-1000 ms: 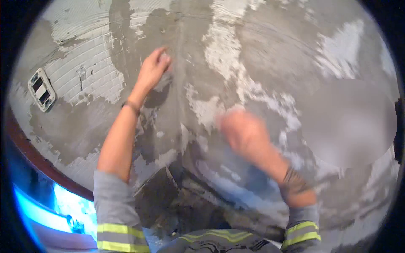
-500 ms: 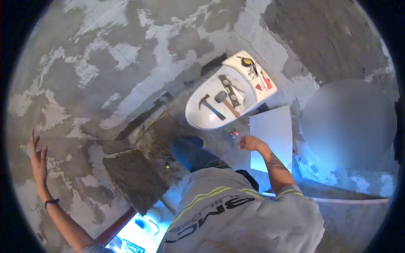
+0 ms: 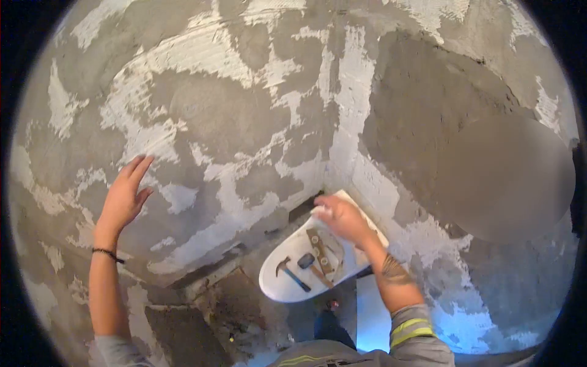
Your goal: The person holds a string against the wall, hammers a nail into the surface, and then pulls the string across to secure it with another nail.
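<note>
My left hand [image 3: 127, 194] is raised before the patchy wall at the left, fingers apart and holding nothing. Over the tank end of the white toilet [image 3: 276, 286] is my right hand [image 3: 342, 219], its fingers curled and blurred; a small pale spot shows at the fingertips, too unclear to name. On the toilet's bowl end lie a claw hammer with a blue handle [image 3: 296, 276], a mallet with a wooden handle [image 3: 317, 272] and a short level [image 3: 319, 249]. My right hand and forearm hide much of the tank top.
Patchy walls [image 3: 208, 104] with pale adhesive meet in a corner behind the toilet. A white panel [image 3: 372, 315] stands to the right of my leg, and a dark slab [image 3: 183, 335] lies at the lower left. A round blur covers the right side.
The view has tilted up toward the walls, so the toilet appears lower. My right hand has moved from beside the white panel to over the toilet tank. My left hand appears farther right, still open.
</note>
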{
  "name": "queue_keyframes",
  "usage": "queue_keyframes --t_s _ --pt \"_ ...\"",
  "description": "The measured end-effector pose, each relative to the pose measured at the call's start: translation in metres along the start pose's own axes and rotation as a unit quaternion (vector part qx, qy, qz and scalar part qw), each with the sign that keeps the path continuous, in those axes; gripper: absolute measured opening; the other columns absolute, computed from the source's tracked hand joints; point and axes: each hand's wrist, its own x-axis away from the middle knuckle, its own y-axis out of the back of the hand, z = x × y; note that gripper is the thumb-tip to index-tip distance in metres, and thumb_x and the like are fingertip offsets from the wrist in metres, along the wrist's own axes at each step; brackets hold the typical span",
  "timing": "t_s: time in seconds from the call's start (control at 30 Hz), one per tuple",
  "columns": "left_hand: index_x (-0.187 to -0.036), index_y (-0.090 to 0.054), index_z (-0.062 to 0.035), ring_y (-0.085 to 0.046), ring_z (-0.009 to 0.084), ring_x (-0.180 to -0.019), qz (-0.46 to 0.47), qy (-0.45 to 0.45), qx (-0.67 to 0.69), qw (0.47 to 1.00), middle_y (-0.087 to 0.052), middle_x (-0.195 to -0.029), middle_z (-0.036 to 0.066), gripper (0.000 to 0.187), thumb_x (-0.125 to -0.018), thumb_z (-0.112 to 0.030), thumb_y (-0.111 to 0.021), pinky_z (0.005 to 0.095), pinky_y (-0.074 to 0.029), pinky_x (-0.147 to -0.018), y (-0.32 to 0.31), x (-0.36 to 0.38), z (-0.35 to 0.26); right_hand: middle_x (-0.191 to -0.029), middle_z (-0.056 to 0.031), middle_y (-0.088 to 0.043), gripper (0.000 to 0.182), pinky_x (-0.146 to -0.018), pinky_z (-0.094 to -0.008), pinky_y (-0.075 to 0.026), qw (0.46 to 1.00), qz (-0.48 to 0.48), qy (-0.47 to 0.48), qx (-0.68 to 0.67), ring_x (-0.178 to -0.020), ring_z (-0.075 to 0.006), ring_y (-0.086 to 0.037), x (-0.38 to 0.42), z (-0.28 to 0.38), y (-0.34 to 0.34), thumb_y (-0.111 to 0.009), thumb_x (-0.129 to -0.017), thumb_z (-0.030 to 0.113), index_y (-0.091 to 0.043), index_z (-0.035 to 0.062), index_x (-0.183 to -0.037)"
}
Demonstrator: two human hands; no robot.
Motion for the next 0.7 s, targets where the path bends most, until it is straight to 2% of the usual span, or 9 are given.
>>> queue_keyframes --t_s 0.07,0.17,0.23,0.37,0.43,0.47,0.6,0.67,0.7 --pt "-0.142 -0.043 -0.0161 -0.040 0.0362 -0.133 -0.061 -0.006 -0.038 0.997 -0.042 -0.146 0.014 0.068 -0.080 -0.006 -0.069 0.0435 -0.038 -0.107 -0.019 -0.067 -0.013 -0.109 -0.0175 -0.066 0.034 -0.086 -0.0416 -0.050 0.991 -0.120 0.051 0.030 -0.099 -0.0343 -0.064 -0.066 -0.024 0.056 -0.067 -0.086 0.026 -0.065 0.0033 -0.112" --pt "-0.137 -0.048 -0.0153 -0.039 0.0359 -0.134 -0.112 -0.037 -0.150 0.982 -0.042 -0.146 0.012 0.062 -0.080 -0.008 -0.069 0.0446 -0.037 -0.109 -0.044 -0.156 -0.022 -0.106 -0.0183 -0.067 0.029 -0.085 -0.0423 -0.051 0.963 -0.245 0.076 0.082 -0.098 -0.0357 -0.064 -0.170 -0.044 0.145 -0.066 -0.086 0.023 -0.067 0.0061 -0.109" --pt "-0.135 -0.049 -0.0146 -0.039 0.0358 -0.134 -0.164 -0.042 -0.150 0.974 -0.042 -0.146 0.011 0.059 -0.080 -0.008 -0.069 0.0451 -0.037 -0.109 -0.060 -0.205 -0.019 -0.105 -0.0188 -0.067 0.025 -0.085 -0.0438 -0.051 0.935 -0.299 0.100 0.159 -0.099 -0.0369 -0.064 -0.235 -0.053 0.194 -0.064 -0.086 0.019 -0.068 0.0069 -0.108" --pt "-0.132 -0.051 -0.0126 -0.040 0.0361 -0.133 -0.271 -0.062 -0.144 0.950 -0.042 -0.146 0.011 0.055 -0.081 -0.007 -0.069 0.0453 -0.037 -0.108 -0.078 -0.275 -0.007 -0.105 -0.0189 -0.067 0.023 -0.086 -0.0468 -0.050 0.885 -0.337 0.175 0.268 -0.099 -0.0382 -0.062 -0.349 -0.039 0.267 -0.063 -0.085 0.016 -0.068 0.0069 -0.106" --pt "-0.134 -0.050 -0.0127 -0.039 0.0373 -0.133 -0.319 -0.083 -0.149 0.932 -0.041 -0.146 0.013 0.057 -0.080 -0.009 -0.070 0.0449 -0.036 -0.109 -0.084 -0.302 0.005 -0.106 -0.0174 -0.066 0.025 -0.087 -0.0475 -0.050 0.828 -0.354 0.258 0.351 -0.102 -0.0385 -0.060 -0.404 -0.036 0.301 -0.060 -0.084 0.013 -0.066 0.0072 -0.108" --pt "-0.134 -0.050 -0.0127 -0.039 0.0373 -0.133 -0.327 -0.075 -0.146 0.931 -0.041 -0.146 0.013 0.057 -0.080 -0.009 -0.070 0.0449 -0.036 -0.109 -0.089 -0.315 0.013 -0.106 -0.0174 -0.066 0.025 -0.087 -0.0475 -0.050 0.824 -0.352 0.266 0.356 -0.102 -0.0385 -0.060 -0.424 -0.034 0.313 -0.060 -0.084 0.013 -0.066 0.0072 -0.108" --pt "-0.138 -0.048 -0.0144 -0.035 0.0373 -0.137 -0.399 -0.056 -0.154 0.902 -0.037 -0.149 0.016 0.063 -0.081 -0.027 -0.072 0.0489 -0.031 -0.111 -0.110 -0.346 0.029 -0.111 -0.0100 -0.064 0.026 -0.089 -0.0512 -0.048 0.790 -0.335 0.200 0.473 -0.112 -0.0347 -0.055 -0.484 -0.024 0.336 -0.057 -0.083 0.013 -0.063 0.0088 -0.108" --pt "-0.139 -0.047 -0.0143 -0.033 0.0371 -0.138 -0.420 -0.052 -0.172 0.890 -0.036 -0.151 0.016 0.066 -0.081 -0.034 -0.072 0.0506 -0.029 -0.111 -0.121 -0.355 0.038 -0.109 -0.0078 -0.065 0.021 -0.090 -0.0525 -0.045 0.707 -0.315 0.232 0.589 -0.113 -0.0301 -0.056 -0.513 -0.032 0.345 -0.057 -0.083 0.014 -0.064 0.0120 -0.103" --pt "-0.138 -0.048 -0.0137 -0.032 0.0371 -0.139 -0.424 -0.059 -0.184 0.885 -0.035 -0.152 0.016 0.067 -0.080 -0.038 -0.071 0.0515 -0.027 -0.112 -0.124 -0.356 0.042 -0.109 -0.0078 -0.065 0.021 -0.090 -0.0525 -0.045 0.701 -0.306 0.234 0.600 -0.113 -0.0301 -0.056 -0.522 -0.034 0.344 -0.057 -0.083 0.014 -0.064 0.0120 -0.103"
